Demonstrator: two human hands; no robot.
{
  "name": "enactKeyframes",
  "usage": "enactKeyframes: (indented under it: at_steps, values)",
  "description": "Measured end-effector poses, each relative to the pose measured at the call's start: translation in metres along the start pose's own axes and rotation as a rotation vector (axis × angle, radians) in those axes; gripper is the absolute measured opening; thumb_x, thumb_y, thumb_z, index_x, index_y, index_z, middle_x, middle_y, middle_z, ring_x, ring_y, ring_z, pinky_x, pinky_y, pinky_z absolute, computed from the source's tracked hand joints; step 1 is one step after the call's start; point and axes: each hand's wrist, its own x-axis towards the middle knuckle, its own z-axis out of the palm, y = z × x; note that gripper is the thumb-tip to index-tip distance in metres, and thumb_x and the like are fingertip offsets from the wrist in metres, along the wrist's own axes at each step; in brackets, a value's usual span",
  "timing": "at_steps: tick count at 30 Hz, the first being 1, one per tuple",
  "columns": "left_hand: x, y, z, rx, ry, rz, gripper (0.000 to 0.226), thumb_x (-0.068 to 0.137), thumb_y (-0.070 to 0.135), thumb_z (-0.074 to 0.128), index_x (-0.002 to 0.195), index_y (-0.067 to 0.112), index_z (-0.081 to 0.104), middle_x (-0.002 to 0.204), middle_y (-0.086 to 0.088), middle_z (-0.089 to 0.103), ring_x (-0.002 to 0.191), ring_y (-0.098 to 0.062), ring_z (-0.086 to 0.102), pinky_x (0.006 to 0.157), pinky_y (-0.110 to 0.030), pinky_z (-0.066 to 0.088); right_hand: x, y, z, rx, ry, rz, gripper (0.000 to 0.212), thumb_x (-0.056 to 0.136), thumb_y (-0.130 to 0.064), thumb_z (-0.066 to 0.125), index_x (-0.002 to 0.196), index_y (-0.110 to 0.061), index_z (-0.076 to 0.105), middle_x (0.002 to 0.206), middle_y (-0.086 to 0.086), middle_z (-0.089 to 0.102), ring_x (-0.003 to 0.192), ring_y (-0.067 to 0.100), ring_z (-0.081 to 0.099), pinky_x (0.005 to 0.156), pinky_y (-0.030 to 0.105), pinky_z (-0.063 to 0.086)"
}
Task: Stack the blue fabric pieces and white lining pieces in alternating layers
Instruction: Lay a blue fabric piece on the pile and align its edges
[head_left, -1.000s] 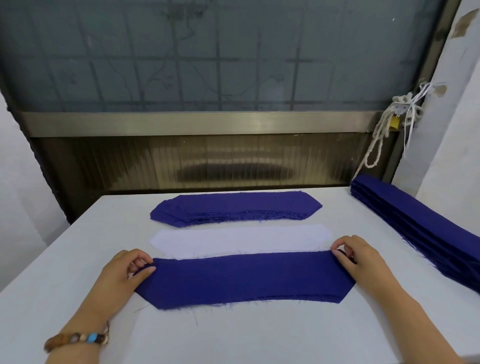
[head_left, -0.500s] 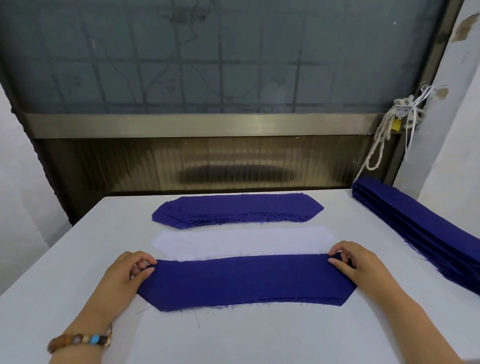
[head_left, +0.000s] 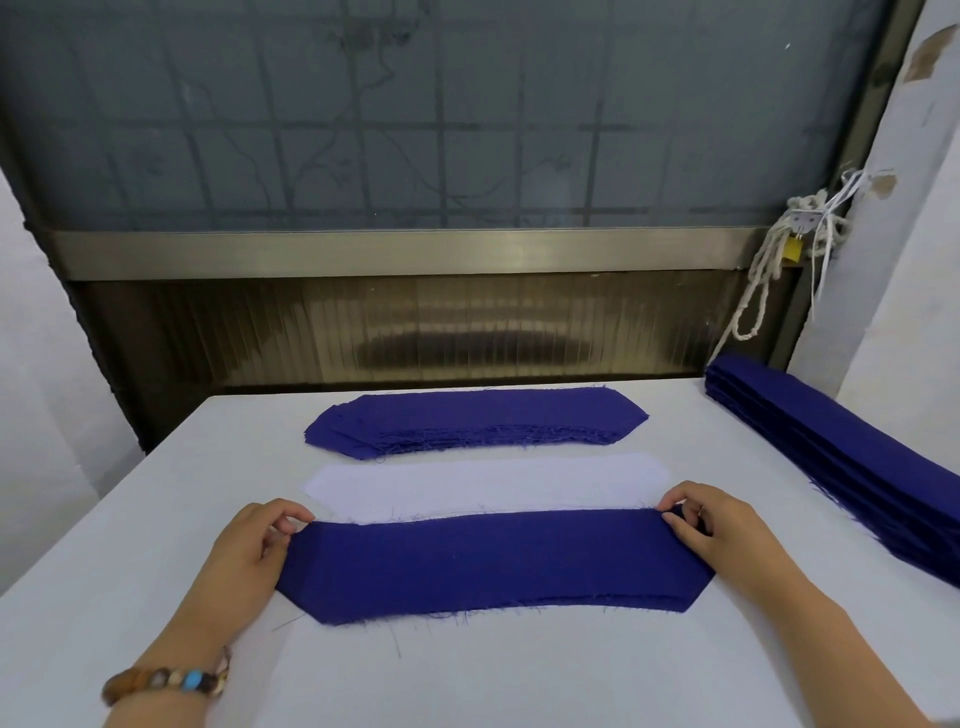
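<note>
Head view: I see the left hand (head_left: 249, 551) pinching the left end of the blue fabric piece (head_left: 493, 564), thumb and fingers curled at its upper corner. The right hand (head_left: 727, 535) pinches the right end the same way. The piece lies flat across the white surface (head_left: 467, 675), nearest me. Its far edge meets the near edge of the white lining piece (head_left: 483, 486); I cannot tell whether it overlaps. Beyond the lining, a little apart, sits a stack of blue pieces (head_left: 478, 421). A second, longer blue stack (head_left: 841, 457) runs along the surface's right side. A beaded bracelet (head_left: 166, 683) circles the left wrist.
</note>
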Motion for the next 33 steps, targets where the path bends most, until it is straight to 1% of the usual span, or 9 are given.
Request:
enactKeyframes:
  at_steps: [5, 9, 13, 16, 19, 23, 28, 31, 33]
  values:
    - [0.007, 0.011, 0.000, -0.025, 0.053, -0.040, 0.046, 0.082, -0.018, 0.045, 0.082, 0.022, 0.067, 0.093, 0.001, 0.060, 0.083, -0.012, 0.056, 0.065, -0.006, 0.042, 0.006, -0.006, -0.003, -0.025, 0.003, 0.040, 0.024, 0.094, -0.016, 0.053, 0.081, -0.035, 0.061, 0.069, -0.001, 0.059, 0.066, 0.013, 0.054, 0.062, 0.027, 0.046]
    - [0.026, 0.025, 0.000, 0.008, 0.038, -0.030, 0.041, 0.086, -0.011, 0.049, 0.082, 0.026, 0.066, 0.095, 0.007, 0.062, 0.084, -0.009, 0.057, 0.069, -0.012, 0.040, 0.020, -0.013, -0.003, -0.047, -0.002, 0.039, 0.023, 0.095, -0.017, 0.052, 0.083, -0.034, 0.061, 0.071, -0.004, 0.060, 0.065, 0.011, 0.053, 0.059, 0.020, 0.044]
    - [0.047, 0.043, 0.007, -0.021, 0.036, 0.014, 0.035, 0.088, -0.007, 0.051, 0.090, 0.024, 0.067, 0.099, 0.007, 0.062, 0.089, -0.008, 0.056, 0.074, -0.015, 0.040, 0.043, -0.029, 0.003, -0.044, -0.015, -0.001, 0.018, 0.096, -0.017, 0.053, 0.089, -0.031, 0.063, 0.082, -0.009, 0.061, 0.074, 0.012, 0.056, 0.066, 0.018, 0.047]
    - [0.066, 0.056, 0.017, 0.000, 0.019, 0.040, 0.032, 0.089, -0.005, 0.052, 0.100, 0.019, 0.069, 0.107, 0.003, 0.062, 0.098, -0.011, 0.055, 0.086, -0.024, 0.042, 0.063, -0.045, 0.012, -0.046, 0.001, -0.068, 0.014, 0.095, -0.020, 0.055, 0.091, -0.031, 0.063, 0.092, -0.012, 0.060, 0.083, 0.008, 0.055, 0.072, 0.012, 0.042]
    - [0.084, 0.066, 0.029, 0.026, 0.001, 0.059, 0.033, 0.090, -0.004, 0.053, 0.111, 0.018, 0.068, 0.117, 0.004, 0.058, 0.104, -0.009, 0.051, 0.091, -0.022, 0.040, 0.083, -0.060, 0.026, -0.039, 0.027, -0.129, 0.013, 0.095, -0.019, 0.056, 0.095, -0.029, 0.063, 0.098, -0.009, 0.060, 0.090, 0.006, 0.053, 0.076, 0.010, 0.039]
    - [0.107, 0.077, 0.046, 0.050, -0.026, 0.071, 0.034, 0.092, -0.002, 0.053, 0.118, 0.015, 0.065, 0.126, 0.000, 0.059, 0.117, -0.015, 0.052, 0.100, -0.027, 0.042, 0.106, -0.079, 0.047, -0.031, 0.037, -0.153, 0.021, 0.094, -0.015, 0.058, 0.111, -0.024, 0.065, 0.112, -0.006, 0.058, 0.102, 0.007, 0.053, 0.089, 0.016, 0.044]
    - [0.126, 0.081, 0.066, 0.126, -0.092, 0.005, 0.035, 0.095, 0.005, 0.053, 0.127, 0.016, 0.062, 0.135, -0.002, 0.056, 0.124, -0.019, 0.051, 0.103, -0.032, 0.043, 0.130, -0.096, 0.070, -0.050, -0.028, -0.132, 0.035, 0.096, -0.015, 0.055, 0.130, -0.022, 0.057, 0.129, -0.005, 0.054, 0.119, 0.011, 0.048, 0.102, 0.023, 0.040]
    - [0.131, 0.078, 0.076, 0.184, -0.094, 0.006, 0.035, 0.095, 0.007, 0.053, 0.128, 0.017, 0.061, 0.133, 0.000, 0.057, 0.124, -0.018, 0.050, 0.102, -0.031, 0.043, 0.143, -0.101, 0.081, -0.049, -0.076, -0.091, 0.036, 0.096, -0.016, 0.054, 0.133, -0.021, 0.056, 0.132, -0.003, 0.053, 0.121, 0.012, 0.049, 0.104, 0.024, 0.040]
    - [0.132, 0.075, 0.081, 0.188, -0.039, 0.011, 0.031, 0.095, 0.008, 0.054, 0.123, 0.018, 0.064, 0.127, 0.001, 0.061, 0.120, -0.017, 0.053, 0.098, -0.031, 0.045, 0.149, -0.102, 0.086, -0.075, -0.078, -0.088, 0.034, 0.097, -0.016, 0.053, 0.130, -0.020, 0.058, 0.130, -0.002, 0.054, 0.119, 0.012, 0.050, 0.103, 0.024, 0.041]
